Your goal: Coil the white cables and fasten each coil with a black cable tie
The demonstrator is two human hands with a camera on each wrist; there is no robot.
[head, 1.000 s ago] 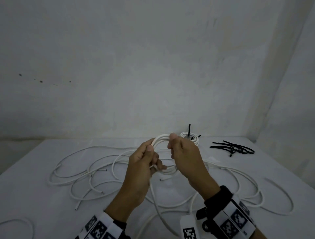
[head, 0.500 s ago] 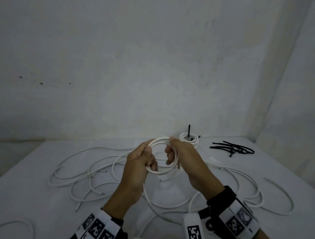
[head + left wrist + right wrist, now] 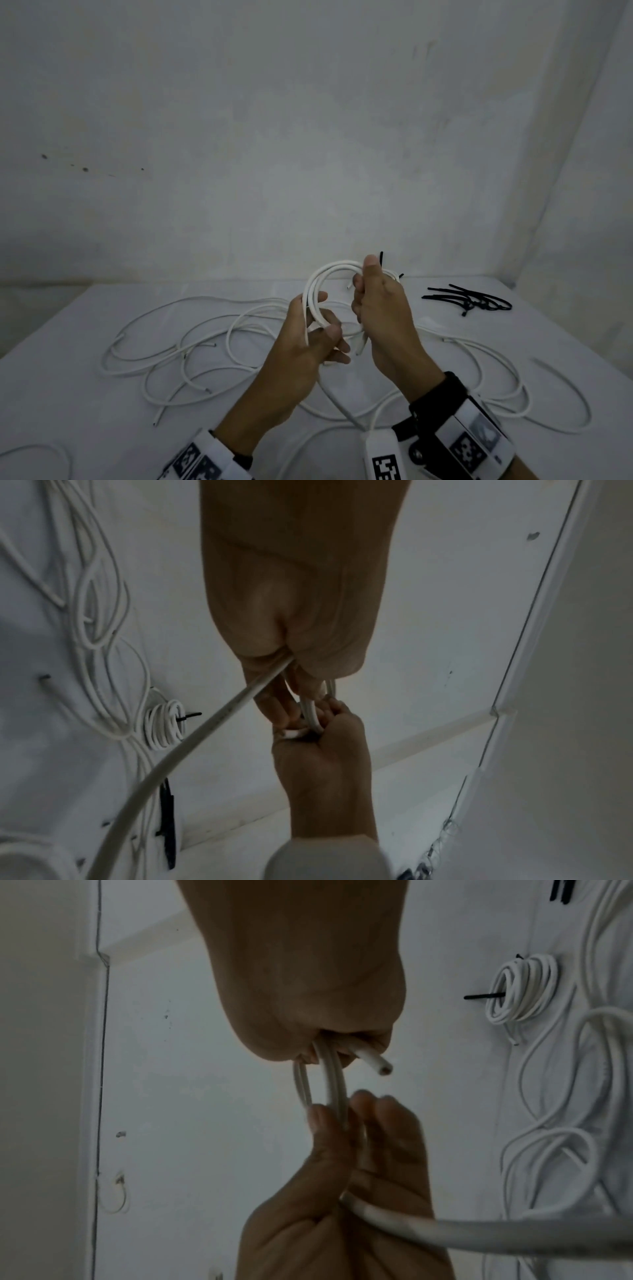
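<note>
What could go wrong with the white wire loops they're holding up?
1. Nothing ties the coil yet; only the left hand and right hand pinch it, so it might spring open if either lets go.
2. Its tail runs down among the loose cables on the table and could snag them.
3. The black cable ties lie apart to the right; reaching them frees one hand.
</note>
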